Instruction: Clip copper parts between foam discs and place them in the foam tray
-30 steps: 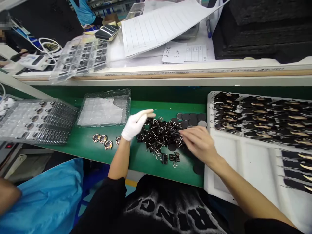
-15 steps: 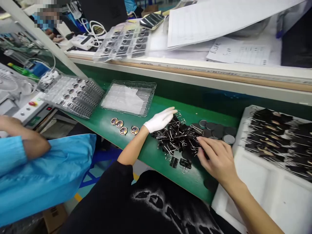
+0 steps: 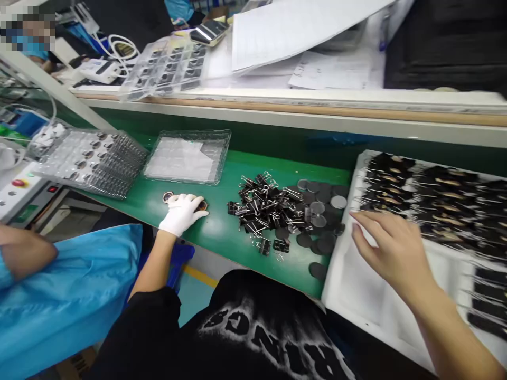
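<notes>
My left hand [image 3: 181, 214], in a white glove, lies over a few round gold-rimmed pieces on the green bench [image 3: 217, 237]. One round piece [image 3: 203, 205] shows between its thumb and fingers, which are apart; another [image 3: 168, 197] peeks out behind the hand. My bare right hand [image 3: 390, 248] hovers over the left edge of a white tray [image 3: 356, 274], thumb and fingers apart with nothing visible between them. Between my hands lies a heap of black binder clips [image 3: 269, 206] with silver wire handles. Dark round discs [image 3: 325, 244] are scattered beside the heap, next to the tray.
Rows of clipped black pieces [image 3: 447, 195] fill the tray's far part. A clear plastic tray [image 3: 222, 158] with white paper and a stack of clear trays [image 3: 95, 163] stand at the left. A shelf edge [image 3: 277, 113] crosses behind. A co-worker's blue sleeve [image 3: 79, 295] is close on the left.
My left hand has moved left from the clip heap to the round pieces. My right hand has left the heap and moved right, over the white tray. The view has turned rightward.
</notes>
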Tool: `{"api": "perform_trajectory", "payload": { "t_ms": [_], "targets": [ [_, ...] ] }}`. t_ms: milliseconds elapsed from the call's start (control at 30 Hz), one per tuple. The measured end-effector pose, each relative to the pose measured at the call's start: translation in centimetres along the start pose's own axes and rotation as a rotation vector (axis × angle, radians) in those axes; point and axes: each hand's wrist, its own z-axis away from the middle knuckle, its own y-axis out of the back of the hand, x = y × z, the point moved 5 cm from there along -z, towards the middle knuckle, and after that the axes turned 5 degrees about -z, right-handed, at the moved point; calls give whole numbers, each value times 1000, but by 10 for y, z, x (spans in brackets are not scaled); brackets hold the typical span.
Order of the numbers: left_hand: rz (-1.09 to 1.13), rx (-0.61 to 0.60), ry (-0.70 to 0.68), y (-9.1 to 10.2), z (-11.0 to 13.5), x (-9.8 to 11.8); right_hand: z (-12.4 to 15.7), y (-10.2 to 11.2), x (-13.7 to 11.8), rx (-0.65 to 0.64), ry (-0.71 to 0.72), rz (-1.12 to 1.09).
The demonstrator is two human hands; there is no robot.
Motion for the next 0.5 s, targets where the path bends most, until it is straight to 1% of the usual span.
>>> {"api": "perform_trajectory", "payload": {
  "t_ms": [67,167,200,267,333,400,500],
  "targets": [
    [-16,10,-4,0,-10,2,-23,-21,8,-140,-52,46],
    [30,70,-32,8,-21,12,-60,-66,20,-386,-127,32],
    [51,94,-39,11,-22,16,-71,-80,25,-435,-160,18],
    [73,132,-44,14,-23,24,-89,-102,31,-460,-185,-5],
    [72,150,-46,11,-21,33,-100,-116,35,-461,-178,-37],
    [79,151,-57,3,-20,42,-106,-123,38,-457,-149,-77],
    [98,155,-65,-8,-19,52,-106,-120,40,-418,-96,-136]
  ]
}}
